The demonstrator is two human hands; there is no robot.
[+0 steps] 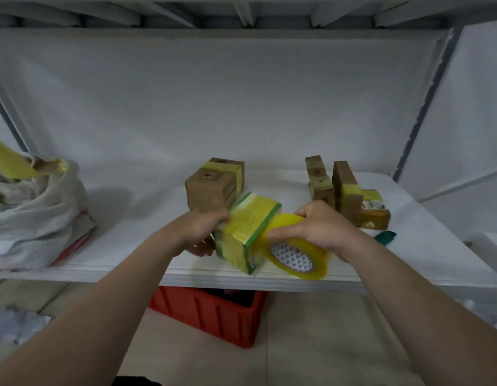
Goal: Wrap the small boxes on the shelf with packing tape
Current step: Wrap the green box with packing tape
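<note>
White shelf (124, 232), left hand (202, 229) gripping green box (250, 227), right hand (319, 227) gripping tape roll (297, 259)

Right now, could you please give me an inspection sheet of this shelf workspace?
Surface: white shelf, bearing boxes.
Job's things: green-edged box, tilted, largely covered in yellow tape; tape roll against it; brown box behind, banded; taped boxes at right.
Clutter: white sack at left; small green item at right.
Grippers: left hand grips the green-edged box; right hand grips the tape roll.
Cables: nothing seen.
Surroundings: red crate on the floor below.
</note>
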